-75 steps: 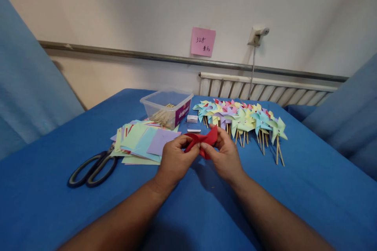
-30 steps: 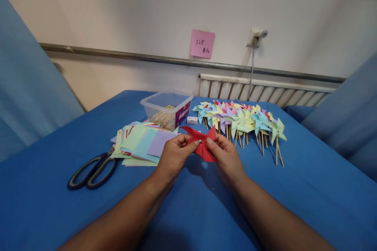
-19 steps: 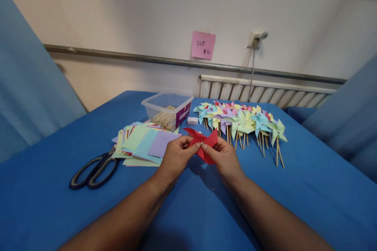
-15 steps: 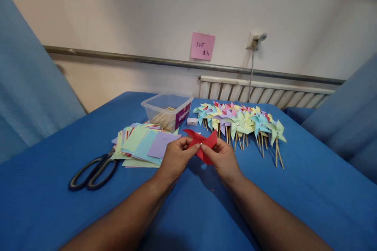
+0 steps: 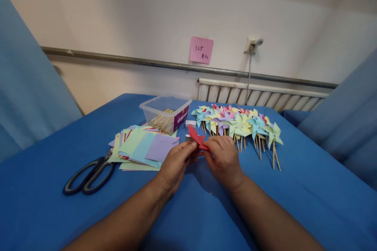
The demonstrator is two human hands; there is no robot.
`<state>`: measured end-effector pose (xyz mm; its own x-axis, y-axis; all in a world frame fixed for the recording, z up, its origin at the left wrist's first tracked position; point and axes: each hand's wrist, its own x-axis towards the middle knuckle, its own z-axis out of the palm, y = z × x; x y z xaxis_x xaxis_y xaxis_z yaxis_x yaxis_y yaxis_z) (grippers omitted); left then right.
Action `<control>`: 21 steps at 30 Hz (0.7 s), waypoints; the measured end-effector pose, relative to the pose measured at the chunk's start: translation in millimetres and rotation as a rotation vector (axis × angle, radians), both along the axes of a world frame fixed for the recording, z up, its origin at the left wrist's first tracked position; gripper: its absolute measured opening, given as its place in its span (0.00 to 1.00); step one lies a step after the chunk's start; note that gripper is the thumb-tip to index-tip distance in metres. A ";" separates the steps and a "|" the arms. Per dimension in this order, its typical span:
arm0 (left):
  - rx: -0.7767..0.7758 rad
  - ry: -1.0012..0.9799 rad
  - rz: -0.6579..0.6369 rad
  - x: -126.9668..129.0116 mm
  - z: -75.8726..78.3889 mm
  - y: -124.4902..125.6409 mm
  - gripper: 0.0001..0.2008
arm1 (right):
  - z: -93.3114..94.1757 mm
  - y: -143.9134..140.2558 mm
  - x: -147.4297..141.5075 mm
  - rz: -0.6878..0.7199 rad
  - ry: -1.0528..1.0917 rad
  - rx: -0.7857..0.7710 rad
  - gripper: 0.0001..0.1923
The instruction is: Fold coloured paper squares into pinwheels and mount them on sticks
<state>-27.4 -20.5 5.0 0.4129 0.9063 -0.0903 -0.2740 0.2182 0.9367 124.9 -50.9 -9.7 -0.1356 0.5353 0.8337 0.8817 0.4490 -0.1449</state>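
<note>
Left hand (image 5: 176, 160) and right hand (image 5: 223, 159) both pinch the red pinwheel (image 5: 196, 138) just above the blue table (image 5: 309, 188); best keep folded tips pressed at centre; grip lightly, avoid creasing.

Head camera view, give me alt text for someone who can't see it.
Two bare hands, left hand and right hand, pinch a red paper pinwheel above a blue table. Behind lie finished pinwheels on sticks, loose coloured paper squares, black scissors and a clear tub of sticks.
</note>
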 end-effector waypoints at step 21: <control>-0.148 -0.090 0.187 -0.8 1.9 7.6 0.12 | -1.5 -6.0 -6.0 0.202 0.019 -0.102 0.13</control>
